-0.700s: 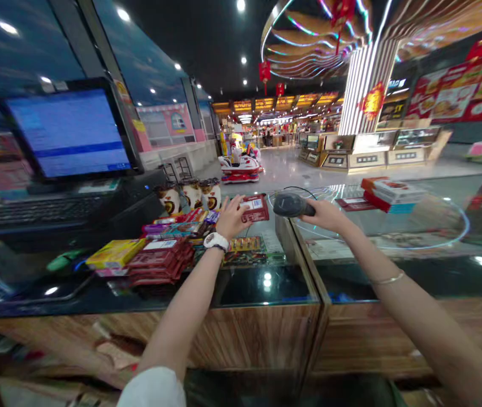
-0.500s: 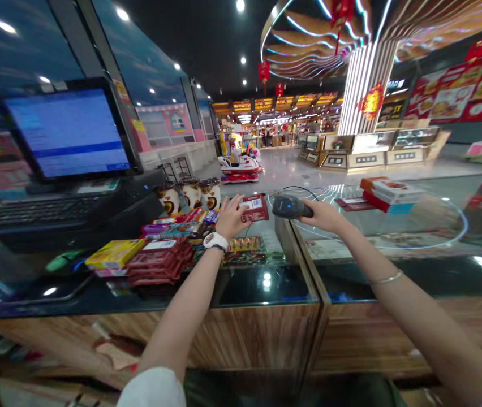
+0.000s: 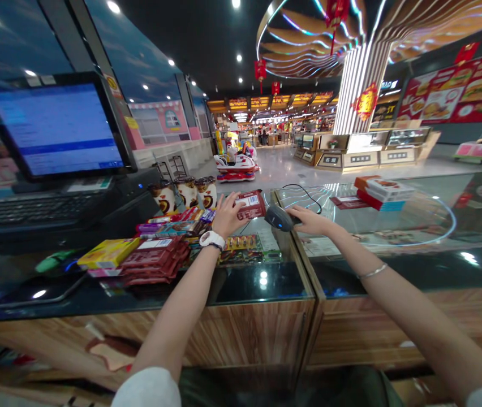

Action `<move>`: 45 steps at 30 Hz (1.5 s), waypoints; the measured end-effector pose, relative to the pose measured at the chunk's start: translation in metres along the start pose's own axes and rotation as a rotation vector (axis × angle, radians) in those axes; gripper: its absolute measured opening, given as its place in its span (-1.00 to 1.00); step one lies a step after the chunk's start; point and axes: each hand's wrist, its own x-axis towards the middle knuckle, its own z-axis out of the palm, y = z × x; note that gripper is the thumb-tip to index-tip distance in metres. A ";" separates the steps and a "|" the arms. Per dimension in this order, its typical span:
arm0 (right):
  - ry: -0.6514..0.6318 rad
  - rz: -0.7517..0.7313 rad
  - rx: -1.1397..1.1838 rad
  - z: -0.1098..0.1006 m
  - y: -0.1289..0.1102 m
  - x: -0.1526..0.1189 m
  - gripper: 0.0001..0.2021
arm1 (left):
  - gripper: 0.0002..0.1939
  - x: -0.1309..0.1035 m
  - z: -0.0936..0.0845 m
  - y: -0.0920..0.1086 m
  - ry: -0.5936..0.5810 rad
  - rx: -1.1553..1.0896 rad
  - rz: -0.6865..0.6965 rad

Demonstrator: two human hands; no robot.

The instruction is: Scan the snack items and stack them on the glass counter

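My left hand (image 3: pixel 227 217) has its fingers on the left part of a dark red packet (image 3: pixel 251 204) with a white barcode label, tilted up over the glass counter. In my right hand (image 3: pixel 309 219) is a black barcode scanner (image 3: pixel 279 218) with a small blue light, its head close to the packet's right edge. Left of my left wrist lies a stack of similar red packets (image 3: pixel 156 260), beside a yellow box (image 3: pixel 108 253) and a pile of colourful snack bars (image 3: pixel 177 224).
A monitor (image 3: pixel 56 129) and a keyboard (image 3: pixel 33 212) stand at the left. Several patterned cups (image 3: pixel 186 193) are behind the snack bars. At the right, flat boxes (image 3: pixel 385 191) rest by another red packet (image 3: pixel 348 202). A black cable (image 3: pixel 309 195) curves behind the scanner.
The scanner has swung down and its head now tilts toward the lower right of the packet. My right hand has lowered slightly. The packet looks more tilted, and the whole view has shifted a little.
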 end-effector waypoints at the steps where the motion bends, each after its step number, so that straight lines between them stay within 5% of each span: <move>1: -0.021 0.003 -0.015 0.002 0.001 0.000 -0.47 | -0.56 0.000 -0.001 0.000 0.007 -0.001 -0.006; 21: -0.167 0.063 -0.111 0.025 -0.001 0.007 -0.34 | -0.61 0.003 -0.006 0.004 0.057 -0.017 -0.045; 25: -0.097 0.040 -0.052 0.024 0.001 0.007 -0.24 | -0.61 0.004 -0.009 0.005 0.071 -0.013 -0.057; 28: 0.071 0.012 -0.035 0.018 -0.003 0.008 -0.27 | -0.61 0.006 -0.014 0.010 0.098 -0.038 -0.083; 34: 0.341 0.008 -0.183 0.001 -0.032 0.009 -0.36 | -0.62 0.011 -0.026 0.037 0.127 -0.106 -0.090; 39: 0.337 -0.088 -0.313 -0.011 -0.051 0.004 -0.45 | -0.57 0.018 -0.032 0.067 0.150 -0.132 -0.068; 45: 0.361 -0.114 -0.398 -0.020 -0.035 -0.017 -0.60 | -0.56 0.037 -0.025 0.104 0.128 -0.189 -0.004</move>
